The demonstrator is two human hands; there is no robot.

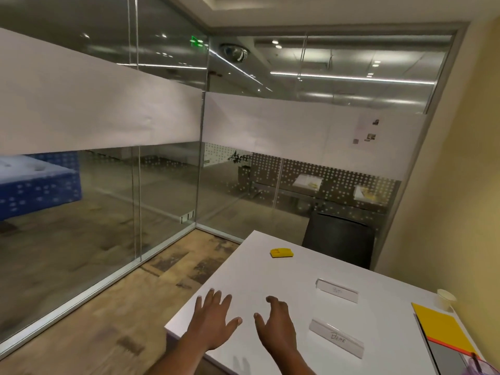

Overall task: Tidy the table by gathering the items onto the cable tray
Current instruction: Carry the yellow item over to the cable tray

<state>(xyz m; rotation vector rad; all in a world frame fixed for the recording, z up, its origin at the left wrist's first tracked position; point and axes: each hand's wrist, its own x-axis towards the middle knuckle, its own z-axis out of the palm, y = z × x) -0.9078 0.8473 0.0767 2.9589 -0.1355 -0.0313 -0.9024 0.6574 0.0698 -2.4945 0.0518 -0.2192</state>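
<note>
Purple item [479, 366] cut off at corner; far nameplate [337, 290] writing illegible.

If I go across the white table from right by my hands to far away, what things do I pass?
near name card → far name card → yellow block → black chair. I skipped the paper cup and yellow folder because they sit level with the cards.

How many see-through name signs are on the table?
2. One name sign lies farther off; the other lies nearer, right of the right hand. More could be out of view.
</note>
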